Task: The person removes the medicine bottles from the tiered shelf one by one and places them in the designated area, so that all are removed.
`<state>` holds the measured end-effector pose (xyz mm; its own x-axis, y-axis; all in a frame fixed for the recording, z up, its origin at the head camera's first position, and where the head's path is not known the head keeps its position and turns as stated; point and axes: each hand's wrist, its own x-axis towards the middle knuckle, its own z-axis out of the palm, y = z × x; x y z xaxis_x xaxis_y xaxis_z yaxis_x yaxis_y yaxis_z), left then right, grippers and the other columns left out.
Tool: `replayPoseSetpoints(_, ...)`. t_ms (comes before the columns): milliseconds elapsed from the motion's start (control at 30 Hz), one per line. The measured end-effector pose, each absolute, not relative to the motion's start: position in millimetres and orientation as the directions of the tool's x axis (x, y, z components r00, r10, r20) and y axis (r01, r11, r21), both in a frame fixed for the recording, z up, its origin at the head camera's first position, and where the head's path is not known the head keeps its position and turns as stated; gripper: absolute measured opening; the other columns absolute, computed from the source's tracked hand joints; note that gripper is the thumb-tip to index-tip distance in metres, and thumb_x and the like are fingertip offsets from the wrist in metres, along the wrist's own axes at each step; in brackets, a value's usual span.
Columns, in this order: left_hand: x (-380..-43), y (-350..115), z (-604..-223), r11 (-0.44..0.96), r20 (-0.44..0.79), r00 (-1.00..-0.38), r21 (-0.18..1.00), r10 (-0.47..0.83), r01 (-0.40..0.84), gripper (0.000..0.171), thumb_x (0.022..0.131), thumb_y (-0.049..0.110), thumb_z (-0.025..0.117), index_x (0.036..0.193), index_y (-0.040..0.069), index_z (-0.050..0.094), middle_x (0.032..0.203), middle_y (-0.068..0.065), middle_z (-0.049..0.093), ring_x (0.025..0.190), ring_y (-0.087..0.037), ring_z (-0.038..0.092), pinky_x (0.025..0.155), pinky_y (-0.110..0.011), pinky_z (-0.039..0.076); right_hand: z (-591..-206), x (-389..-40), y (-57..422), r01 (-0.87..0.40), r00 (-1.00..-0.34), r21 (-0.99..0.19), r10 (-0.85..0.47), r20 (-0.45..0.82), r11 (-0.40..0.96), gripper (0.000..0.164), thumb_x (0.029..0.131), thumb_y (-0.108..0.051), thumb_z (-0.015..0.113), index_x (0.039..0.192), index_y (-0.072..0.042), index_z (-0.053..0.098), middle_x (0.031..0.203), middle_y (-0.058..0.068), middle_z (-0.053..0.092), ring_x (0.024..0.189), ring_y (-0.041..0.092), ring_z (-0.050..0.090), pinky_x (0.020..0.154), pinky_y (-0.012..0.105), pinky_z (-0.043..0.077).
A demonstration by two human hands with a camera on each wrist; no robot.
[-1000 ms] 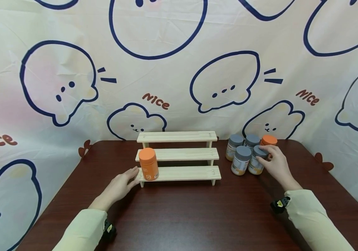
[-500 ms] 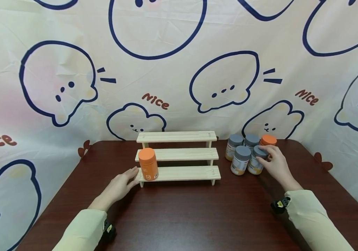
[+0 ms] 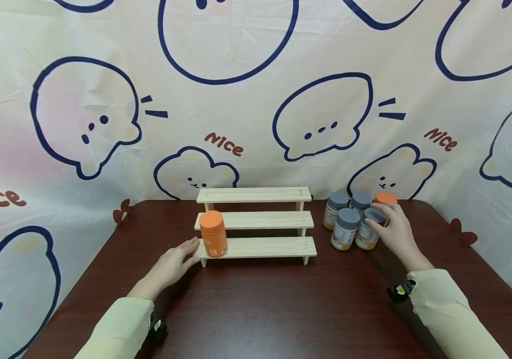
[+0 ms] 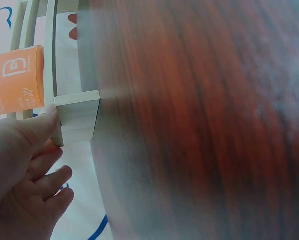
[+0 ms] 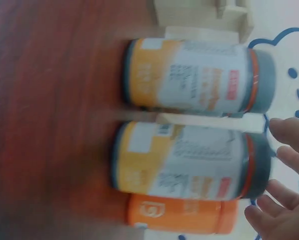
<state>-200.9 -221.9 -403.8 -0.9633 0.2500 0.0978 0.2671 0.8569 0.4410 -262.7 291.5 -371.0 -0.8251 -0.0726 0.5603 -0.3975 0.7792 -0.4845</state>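
Observation:
My left hand [image 3: 169, 265] is at the left end of a three-step wooden display stand [image 3: 273, 248]. In the left wrist view its thumb and forefinger pinch the end of the lowest board. An orange jar [image 3: 214, 237] stands upright on that board, just beside the fingertips. To the right, my right hand [image 3: 398, 233] hovers with spread, bent fingers around the grey lid of the front right jar [image 3: 366, 237]. In the right wrist view a gap shows between thumb and lid; the fingertips are right at the lid's other side. This jar [image 5: 204, 162] stands upright on the table.
A second grey-lidded jar [image 3: 344, 234] stands close to its left. Behind are two more grey-lidded jars, one at left [image 3: 335, 212] and one at right [image 3: 361, 200], plus an orange-lidded jar [image 3: 385, 198] partly behind my right hand. A cartoon-printed cloth [image 3: 256, 109] backs the dark table [image 3: 256, 309].
My right fingers have spread and shifted slightly back over the grey lid, so more of it shows. My left hand, the stand and the jars keep their places; the head view has shifted slightly.

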Motion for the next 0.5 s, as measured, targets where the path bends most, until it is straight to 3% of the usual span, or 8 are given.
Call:
replayPoseSetpoints(167, -201, -221, -404, 0.858, 0.111, -0.959, 0.429, 0.26, 0.282, 0.051, 0.091, 0.017, 0.059, 0.134, -0.004, 0.043, 0.138, -0.022, 0.039, 0.125, -0.038, 0.037, 0.096, -0.052, 0.035, -355, -264, 278, -0.478, -0.79, -0.495, -0.108, 0.604, 0.726, 0.037, 0.081, -0.005, 0.07, 0.115, 0.006, 0.058, 0.124, 0.024, 0.044, 0.104, 0.04, 0.047, 0.084, 0.055, 0.04)
replayPoseSetpoints(500, -201, -221, -403, 0.863, 0.096, -0.963, 0.428, 0.25, 0.267, 0.05, 0.092, 0.016, 0.058, 0.135, -0.004, 0.042, 0.139, -0.021, 0.037, 0.126, -0.037, 0.036, 0.097, -0.052, 0.034, -323, -258, 221, -0.597, -0.744, -0.457, -0.243, 0.622, 0.659, 0.039, 0.081, -0.01, 0.071, 0.117, 0.001, 0.059, 0.127, 0.022, 0.044, 0.117, 0.04, 0.04, 0.089, 0.058, 0.036)
